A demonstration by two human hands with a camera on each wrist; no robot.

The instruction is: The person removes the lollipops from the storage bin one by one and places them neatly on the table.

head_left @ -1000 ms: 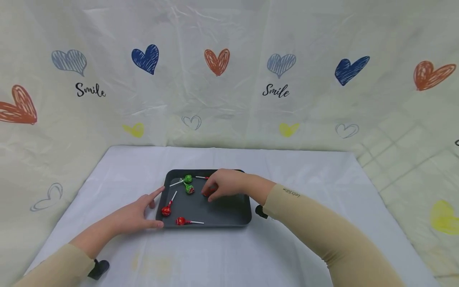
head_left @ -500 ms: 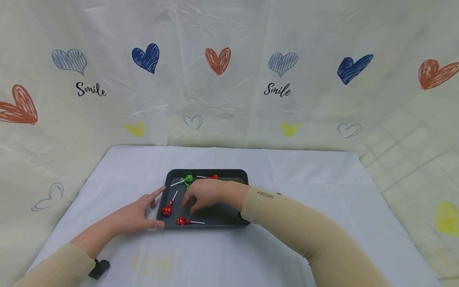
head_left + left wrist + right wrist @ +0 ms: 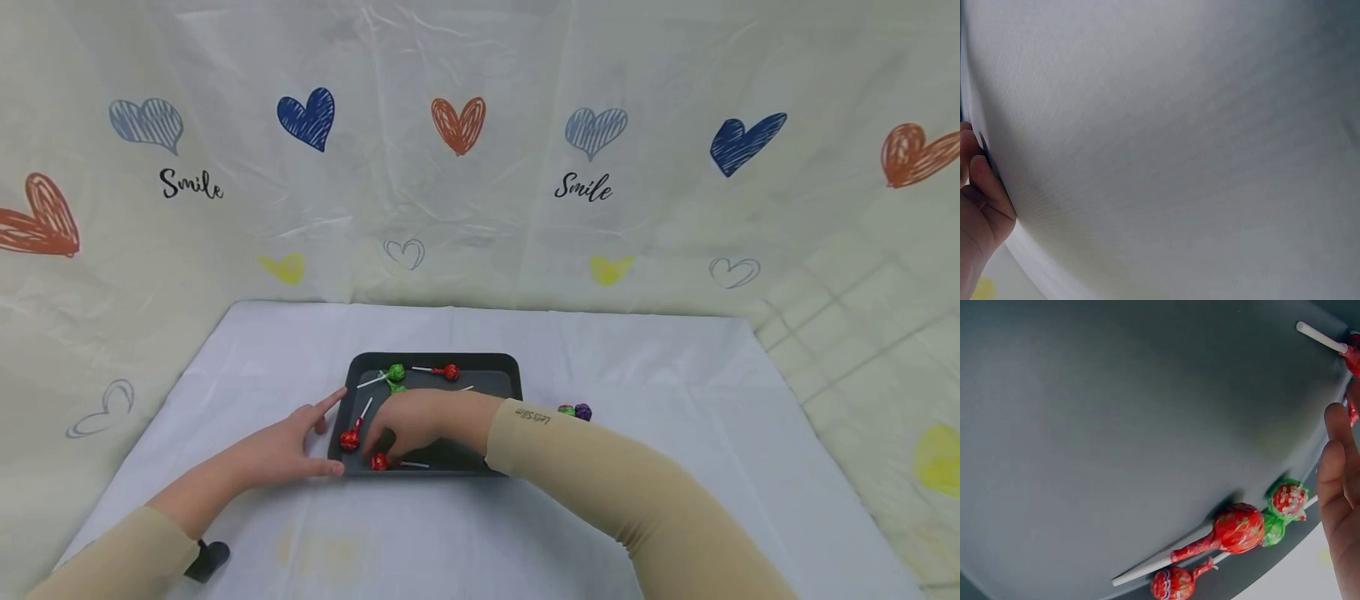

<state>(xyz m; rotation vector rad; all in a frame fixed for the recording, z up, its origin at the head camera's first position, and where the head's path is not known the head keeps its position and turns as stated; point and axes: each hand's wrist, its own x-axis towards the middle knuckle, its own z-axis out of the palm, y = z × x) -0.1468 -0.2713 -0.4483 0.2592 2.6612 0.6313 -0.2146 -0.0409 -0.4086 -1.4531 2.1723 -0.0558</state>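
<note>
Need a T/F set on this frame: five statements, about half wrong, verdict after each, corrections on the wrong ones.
1. The left hand touches the left edge of the dark tray. True.
2. The right hand rests on the cloth outside the tray. False: the right hand is over the tray, fingers at the near red lollipop.
3. A green lollipop lies near the tray's far left corner. True.
4. The purple candy is inside the tray. False: the purple candy is outside, to the right of the tray.
5. The far red lollipop has its stick pointing left. True.
</note>
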